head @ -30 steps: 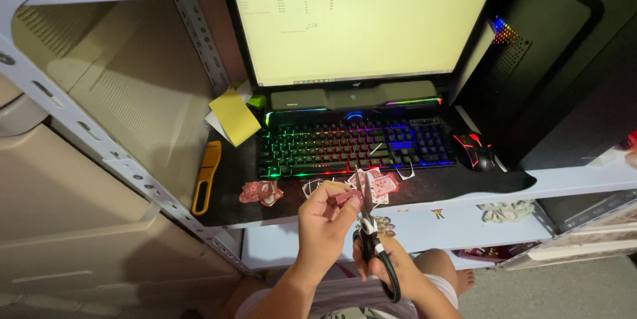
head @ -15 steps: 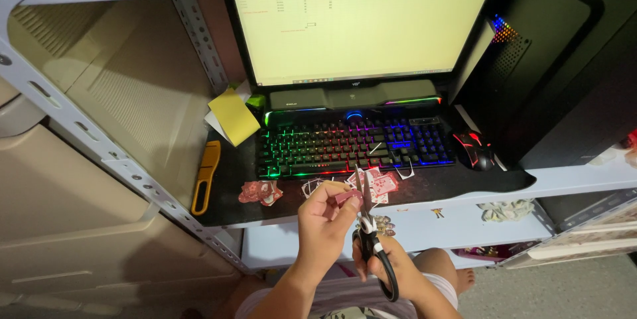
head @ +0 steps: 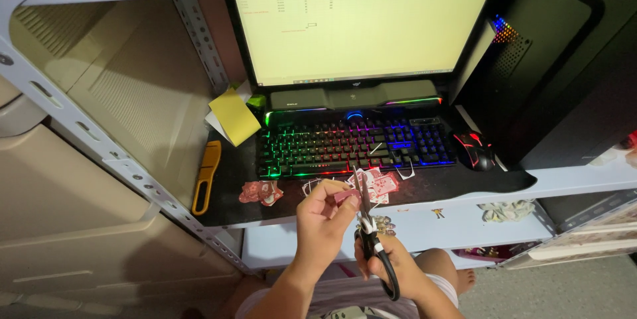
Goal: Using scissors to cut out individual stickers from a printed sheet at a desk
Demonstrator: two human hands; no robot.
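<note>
Left hand (head: 323, 216) pinches a small pinkish paper piece (head: 346, 195) between thumb and fingertips, held just in front of the desk edge, at about 12 o'clock from the person's lap. Right hand (head: 391, 272) sits at 4 o'clock from the left hand, fingers closed through the black loops of a pair of scissors (head: 369, 226); blades point up toward 12 o'clock and meet the paper piece, touching or just beside it, can't tell whether the blades are parted. Cut paper scraps (head: 381, 184) with red print lie on the black desk mat (head: 232, 180) right behind the blades, touching the front of the keyboard area. Another small pile of red paper bits (head: 261, 191) lies at 10 o'clock from the left hand. Keyboard (head: 355, 146) with rainbow backlight sits at 12 o'clock, monitor (head: 361, 24) with a pale yellow screen behind it. Black mouse (head: 474, 149) with red glow at 2 o'clock, just right of the keyboard. Yellow utility knife (head: 206, 176) lies at 10 o'clock near the mat's left edge, yellow sticky pad (head: 233, 117) beyond it. Dark computer tower (head: 570, 60) stands at far right. Grey metal shelf post (head: 99, 146) runs diagonally at left.
</note>
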